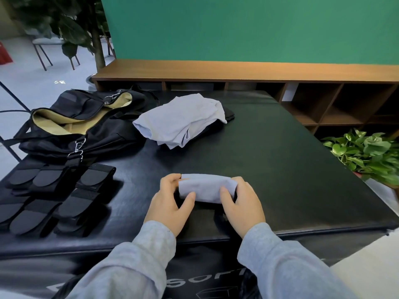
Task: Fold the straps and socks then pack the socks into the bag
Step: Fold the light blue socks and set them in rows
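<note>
A soft, pale grey sock (207, 187), rolled into a short tube, sits between 2 hands above the near part of the smooth black padded desk (280, 169). The left hand (170, 203) pinches its left end and the right hand (241, 206) wraps its right end. Flat black straps (54, 199) lie folded at left, before the open black fabric bag (71, 126) with tan lining.

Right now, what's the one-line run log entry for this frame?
step: folding sock | left hand: grips pale sock | right hand: grips same sock | bag: open | straps: folded
</note>
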`<state>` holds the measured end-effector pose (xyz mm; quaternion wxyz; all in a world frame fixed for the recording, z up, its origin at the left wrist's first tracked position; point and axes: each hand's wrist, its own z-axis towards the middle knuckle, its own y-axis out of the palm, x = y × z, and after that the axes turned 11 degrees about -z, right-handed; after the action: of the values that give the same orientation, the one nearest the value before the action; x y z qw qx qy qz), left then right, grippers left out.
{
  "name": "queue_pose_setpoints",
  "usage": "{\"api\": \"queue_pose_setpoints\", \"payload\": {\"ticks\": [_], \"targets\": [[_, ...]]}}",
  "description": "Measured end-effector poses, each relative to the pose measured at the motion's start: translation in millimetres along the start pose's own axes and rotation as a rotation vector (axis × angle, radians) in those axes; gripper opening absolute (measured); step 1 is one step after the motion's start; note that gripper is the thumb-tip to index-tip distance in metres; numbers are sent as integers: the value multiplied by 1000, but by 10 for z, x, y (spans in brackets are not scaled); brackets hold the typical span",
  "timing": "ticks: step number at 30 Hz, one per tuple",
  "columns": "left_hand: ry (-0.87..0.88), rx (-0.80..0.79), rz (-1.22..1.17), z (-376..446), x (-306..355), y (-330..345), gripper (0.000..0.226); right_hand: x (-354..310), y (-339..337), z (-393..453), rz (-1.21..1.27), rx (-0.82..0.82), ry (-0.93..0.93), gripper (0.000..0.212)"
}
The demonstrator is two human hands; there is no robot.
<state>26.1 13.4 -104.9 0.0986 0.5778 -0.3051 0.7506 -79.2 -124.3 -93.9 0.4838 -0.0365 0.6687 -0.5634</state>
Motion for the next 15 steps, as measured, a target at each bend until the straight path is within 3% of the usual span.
{"api": "queue_pose_setpoints", "payload": {"ticks": [3, 11, 15], "targets": [[-67, 3, 73, 41, 39, 23, 54, -9, 7, 29, 27, -1, 52, 16], [-153, 109, 113, 202, 119, 62, 46, -39, 29, 187, -47, 22, 114, 38], [-197, 133, 160, 292, 142, 68, 39, -68, 42, 236, -121, 15, 133, 21]]}}
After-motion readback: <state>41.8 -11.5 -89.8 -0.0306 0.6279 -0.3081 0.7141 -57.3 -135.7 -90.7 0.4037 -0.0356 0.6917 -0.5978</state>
